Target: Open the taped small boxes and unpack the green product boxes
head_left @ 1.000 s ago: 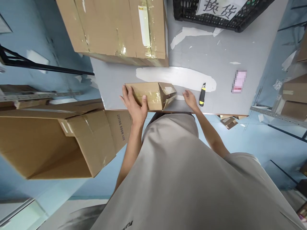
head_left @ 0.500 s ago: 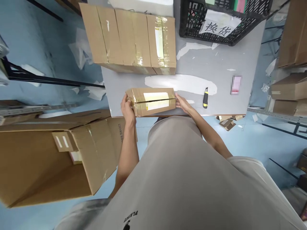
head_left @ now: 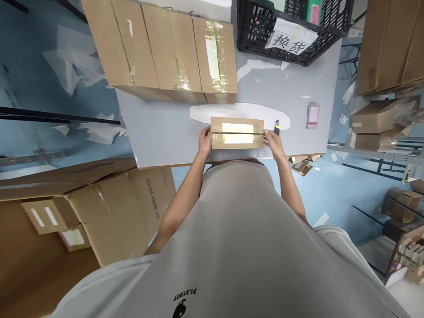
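A small cardboard box (head_left: pixel 237 133) with a taped white label lies flat near the front edge of the grey table (head_left: pixel 165 132). My left hand (head_left: pixel 205 142) grips its left end, fingers curled on the side. Gripping the right end is my right hand (head_left: pixel 273 141). A yellow and black utility knife (head_left: pixel 276 128) lies just beyond my right hand, partly hidden by it.
Large taped cardboard boxes (head_left: pixel 165 48) stand at the back left of the table. A black crate (head_left: pixel 291 26) with a paper sign sits at the back right. An open big carton (head_left: pixel 82 221) is on the floor to my left. Shelves with boxes (head_left: pixel 377 119) are on the right.
The small box was turned label side up and shifted to the right, squared on the table. Both hands now hold its ends; a second ago the right hand lay beside it.
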`<state>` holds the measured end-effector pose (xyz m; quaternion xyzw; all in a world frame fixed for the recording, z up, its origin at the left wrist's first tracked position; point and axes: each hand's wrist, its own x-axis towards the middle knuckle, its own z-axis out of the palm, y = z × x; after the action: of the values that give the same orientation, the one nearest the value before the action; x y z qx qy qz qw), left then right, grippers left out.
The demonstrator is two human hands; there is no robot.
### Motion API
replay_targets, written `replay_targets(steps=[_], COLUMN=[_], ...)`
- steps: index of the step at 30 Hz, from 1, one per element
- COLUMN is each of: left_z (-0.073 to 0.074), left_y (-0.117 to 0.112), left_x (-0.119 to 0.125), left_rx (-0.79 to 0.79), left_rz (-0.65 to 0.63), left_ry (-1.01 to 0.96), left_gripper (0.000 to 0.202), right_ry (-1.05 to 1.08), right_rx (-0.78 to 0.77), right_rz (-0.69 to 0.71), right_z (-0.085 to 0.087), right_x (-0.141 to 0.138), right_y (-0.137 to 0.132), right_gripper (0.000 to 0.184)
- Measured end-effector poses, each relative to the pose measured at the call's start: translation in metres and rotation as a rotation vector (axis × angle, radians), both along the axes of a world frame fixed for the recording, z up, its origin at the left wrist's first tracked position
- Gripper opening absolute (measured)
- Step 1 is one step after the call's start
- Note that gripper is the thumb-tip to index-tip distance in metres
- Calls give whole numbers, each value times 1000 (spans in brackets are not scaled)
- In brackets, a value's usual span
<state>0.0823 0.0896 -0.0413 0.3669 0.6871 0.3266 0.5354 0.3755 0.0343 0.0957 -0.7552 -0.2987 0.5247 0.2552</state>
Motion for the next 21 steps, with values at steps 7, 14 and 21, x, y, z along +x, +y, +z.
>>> replay_targets(steps=[7,14,21], left_z=[51,108,97], left_y=[-22,-58,-97], left_x=[-26,-20,-23], left_rx=[17,116,134], left_rz=[-15,-173,-223], left_ry=[28,142,265], left_gripper=[18,18,49], right_ry=[-231,-528,-598], right_rx=[167,208,55], right_rz=[117,475,622], right_z=[-4,-24,-59], right_x=[-7,-6,-16], right_y=[19,60,71], right_gripper=[64,62,86])
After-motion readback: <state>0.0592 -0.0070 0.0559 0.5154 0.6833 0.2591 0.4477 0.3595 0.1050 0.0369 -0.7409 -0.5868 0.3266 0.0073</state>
